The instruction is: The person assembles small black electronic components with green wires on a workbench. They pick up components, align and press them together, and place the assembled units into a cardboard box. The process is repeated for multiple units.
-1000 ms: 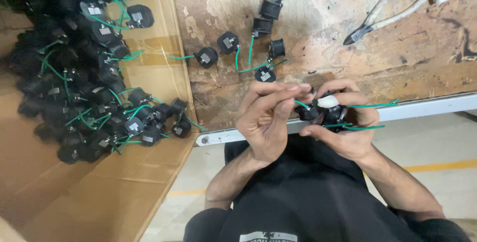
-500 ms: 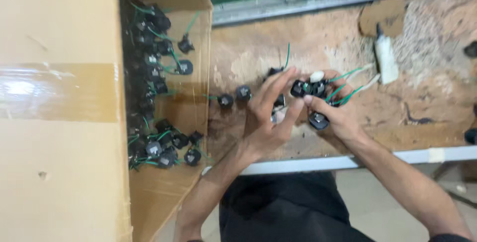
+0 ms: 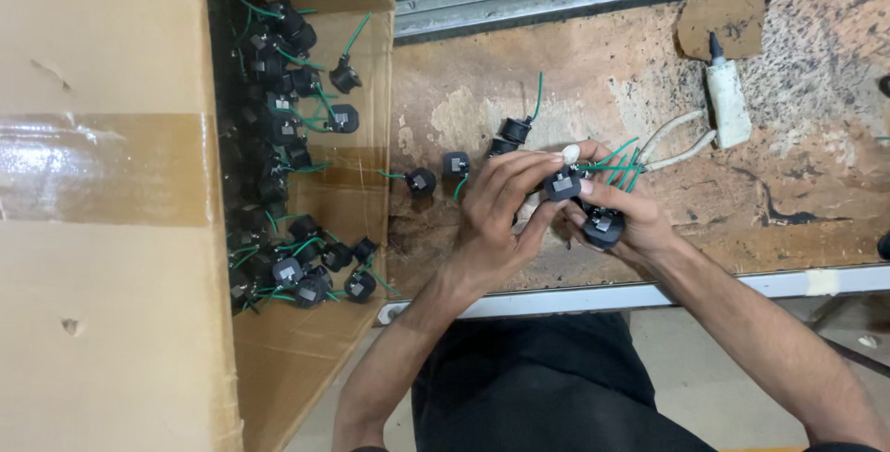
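Over the worn brown workbench (image 3: 788, 202), my left hand (image 3: 496, 220) and my right hand (image 3: 616, 216) meet. Both pinch a small black socket part (image 3: 562, 183) between their fingertips. My right hand also holds a bunch of such black parts (image 3: 604, 226), their green wires (image 3: 619, 166) sticking out to the upper right. Three more black parts with green wires (image 3: 452, 166) lie loose on the bench just left of my left hand.
An open cardboard box (image 3: 111, 183) at the left holds several black parts with green wires (image 3: 283, 137). A white plastic tool (image 3: 728, 104) and white-handled pliers (image 3: 681, 141) lie at the upper right. A metal rail (image 3: 649, 296) edges the bench front.
The view has swung right and drawn closer, so the box fills the left. My hands stay together on the black parts over the bench.
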`<state>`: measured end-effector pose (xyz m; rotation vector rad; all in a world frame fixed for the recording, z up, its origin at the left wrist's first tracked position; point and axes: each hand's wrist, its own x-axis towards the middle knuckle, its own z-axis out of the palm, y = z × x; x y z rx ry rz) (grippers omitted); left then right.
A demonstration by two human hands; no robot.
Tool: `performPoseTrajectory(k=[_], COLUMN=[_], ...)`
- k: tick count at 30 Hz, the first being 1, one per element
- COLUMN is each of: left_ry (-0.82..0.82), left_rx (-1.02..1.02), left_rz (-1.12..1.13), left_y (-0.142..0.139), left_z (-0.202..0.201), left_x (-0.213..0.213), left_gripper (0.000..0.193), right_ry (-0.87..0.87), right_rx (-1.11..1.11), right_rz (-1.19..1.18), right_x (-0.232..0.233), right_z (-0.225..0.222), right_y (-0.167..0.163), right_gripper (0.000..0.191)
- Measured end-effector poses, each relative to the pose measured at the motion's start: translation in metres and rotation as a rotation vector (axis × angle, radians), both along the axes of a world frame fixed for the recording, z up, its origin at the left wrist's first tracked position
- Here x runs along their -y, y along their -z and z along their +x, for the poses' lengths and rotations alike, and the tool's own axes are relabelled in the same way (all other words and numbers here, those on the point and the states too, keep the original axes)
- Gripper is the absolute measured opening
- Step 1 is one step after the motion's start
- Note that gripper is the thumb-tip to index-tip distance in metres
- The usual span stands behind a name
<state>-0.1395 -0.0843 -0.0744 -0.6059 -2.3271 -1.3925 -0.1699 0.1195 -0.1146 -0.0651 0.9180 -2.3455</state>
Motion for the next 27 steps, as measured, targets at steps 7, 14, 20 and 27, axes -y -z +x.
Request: performPoseTrajectory(k=[7,14,20,27], left_ry=[-0.053,-0.056,-0.023,-0.088], left_rx=[-0.04,-0.044,-0.051,-0.102], left_rz=[-0.055,-0.081,-0.088,-0.029], left_y=[-0.005,-0.006,-0.01,-0.008], left_z=[0.005,0.008,0.009,0.01], left_x=[0.0,0.003,0.002,-0.004], left_gripper=[0.047,0.049,0.056,0.049], right_ry=[-0.022,0.026,0.012,0.05], right_rx=[0.018,-0.014,0.031,-0.019], right_rz=[0.027,0.106,0.062,0.064], right_x=[-0.001,-0.002,-0.004,-0.006], right_z=[0.005,0.008,0.011,0.015], right_y=[0.004,0.006,-0.002,0.0], right_gripper=[0.042,0.04,0.039,0.04])
